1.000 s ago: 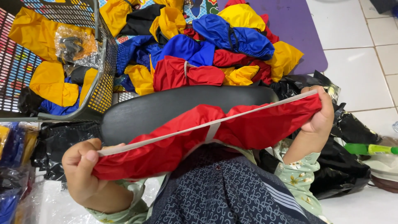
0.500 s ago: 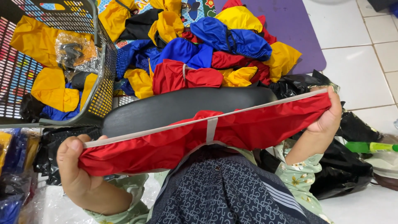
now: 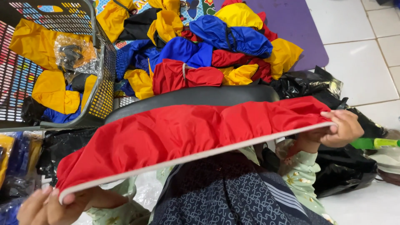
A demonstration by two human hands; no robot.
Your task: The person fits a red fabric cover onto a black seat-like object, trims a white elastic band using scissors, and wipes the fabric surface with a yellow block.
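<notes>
A red fabric cover point(image 3: 187, 133) with a white elastic edge is stretched out flat between both hands, sloping down to the left. My left hand point(image 3: 50, 204) pinches its lower left end near the frame's bottom edge. My right hand point(image 3: 337, 129) grips its upper right end. Under the cover lies a black curved seat-like pad point(image 3: 196, 98), partly hidden by the cloth. Below it are my lap in dark patterned cloth point(image 3: 233, 196) and pale green floral sleeves.
A heap of red, blue and yellow fabric covers point(image 3: 208, 54) lies ahead on a purple mat point(image 3: 291, 25). A grey plastic basket point(image 3: 100, 75) at the left holds yellow covers. Black plastic bags point(image 3: 346, 175) sit at the right on white floor tiles.
The cover has been turned over: its red face now spreads wide toward me and the white edge runs along the bottom. My left hand has dropped lower.
</notes>
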